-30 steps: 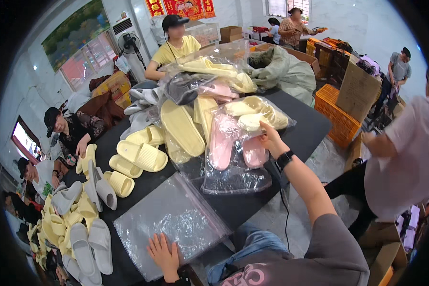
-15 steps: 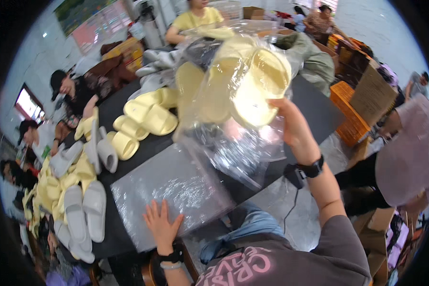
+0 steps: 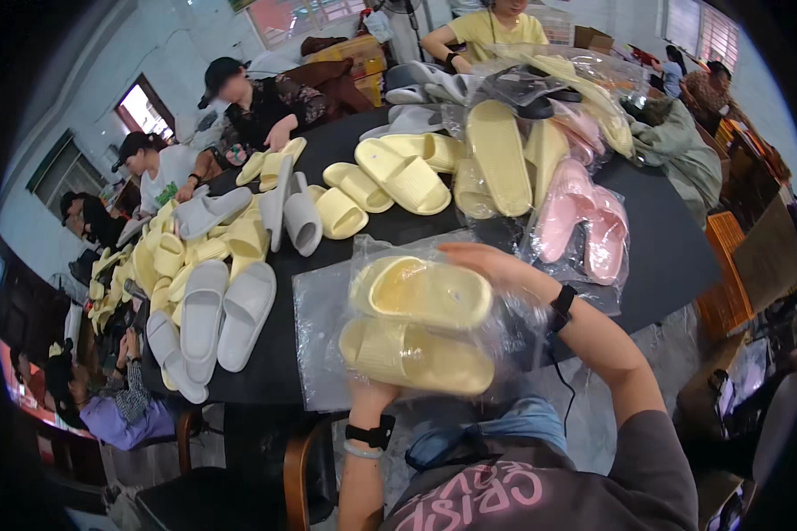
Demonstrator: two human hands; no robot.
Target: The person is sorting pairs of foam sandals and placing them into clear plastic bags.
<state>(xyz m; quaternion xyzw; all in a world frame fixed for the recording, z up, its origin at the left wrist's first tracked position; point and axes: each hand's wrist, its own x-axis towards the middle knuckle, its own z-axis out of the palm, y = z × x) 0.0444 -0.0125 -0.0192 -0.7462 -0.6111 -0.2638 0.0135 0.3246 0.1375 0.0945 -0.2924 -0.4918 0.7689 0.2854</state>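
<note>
Black desk point(image 3: 669, 261): step in hand appears to be positioning bagged yellow slippers point(image 3: 434, 303), L hand point(image 3: 372, 391) & R hand point(image 3: 485, 262) at opp. edges, grip unclear; next move prob. req. steady two-sided support.

Right hand point(image 3: 480, 259) at far edge of bagged yellow pair point(image 3: 452, 296); left hand point(image 3: 374, 391) at near edge, partly hidden. Flat clear bag point(image 3: 317, 310) underneath, on black table point(image 3: 669, 257). Bagged pink slippers point(image 3: 606, 232) rightward; loose gray slippers point(image 3: 205, 310) leftward.

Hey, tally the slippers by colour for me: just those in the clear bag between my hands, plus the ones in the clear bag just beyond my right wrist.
Yellow slippers, between your hands: 2
Pink slippers, beyond your right wrist: 2
Total: 4
</note>
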